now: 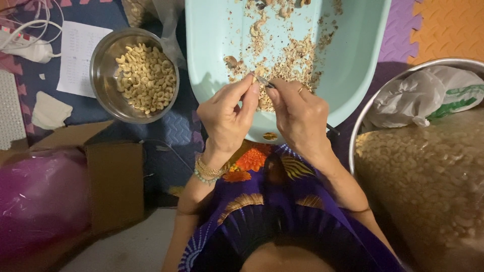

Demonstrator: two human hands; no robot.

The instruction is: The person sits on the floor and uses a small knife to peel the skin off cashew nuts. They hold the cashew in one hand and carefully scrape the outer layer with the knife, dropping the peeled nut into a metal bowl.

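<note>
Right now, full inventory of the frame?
tray: 1, pale teal, top centre, strewn with nut skins
steel bowl: 1, silver, upper left, holds peeled cashews
large basin: 1, metal, right, full of cashews, crumpled bag on top
cardboard box: 1, brown, left
pink bag: 1, lower left
paper sheet: 1, white, upper left
left hand: pinches something small, hidden
right hand: holds thin tool

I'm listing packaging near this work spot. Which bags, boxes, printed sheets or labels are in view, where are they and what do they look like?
Printed paper sheet: top left, white, beside the steel bowl.
Cardboard box: left, brown, flaps open.
Plastic bag: lower left, shiny magenta.
Crumpled bag: right, white with green print, in the large basin.
Clear bag: top, behind bowl.
</note>
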